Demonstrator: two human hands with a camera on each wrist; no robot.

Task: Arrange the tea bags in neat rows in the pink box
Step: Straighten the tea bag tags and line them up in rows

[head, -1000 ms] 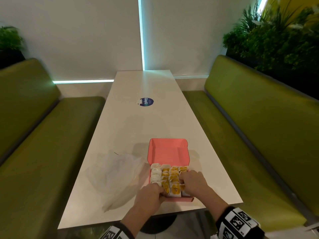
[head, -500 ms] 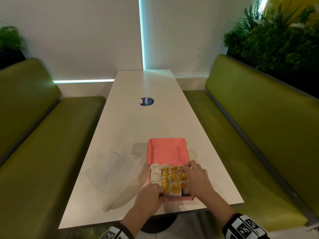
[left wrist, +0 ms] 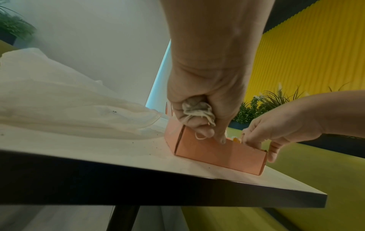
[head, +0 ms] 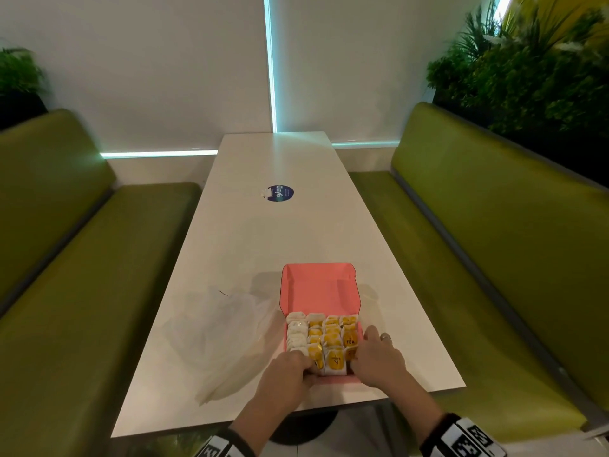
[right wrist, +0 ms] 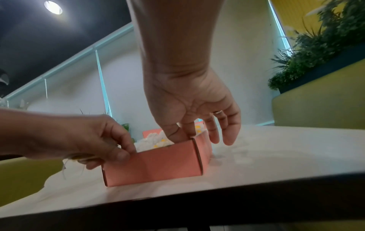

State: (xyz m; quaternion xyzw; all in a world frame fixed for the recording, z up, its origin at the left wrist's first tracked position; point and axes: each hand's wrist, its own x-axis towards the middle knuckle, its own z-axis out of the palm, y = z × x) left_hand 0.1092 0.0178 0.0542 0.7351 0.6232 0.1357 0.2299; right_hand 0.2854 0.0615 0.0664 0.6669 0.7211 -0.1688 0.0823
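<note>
The left hand (left wrist: 199, 100) clenches a crumpled tea bag (left wrist: 197, 110) at the pink box's (right wrist: 154, 162) near-left corner. The right hand (right wrist: 193, 106), fingers relaxed, dips into the right side; its fingertips are hidden among the tea bags (head: 324, 338) standing in rows inside.

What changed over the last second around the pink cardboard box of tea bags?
The right hand slid from on top of the tea bags to the right wall of the pink cardboard box, fingers spread. The left hand stayed at the near left corner; box and clear plastic bag unmoved.
</note>
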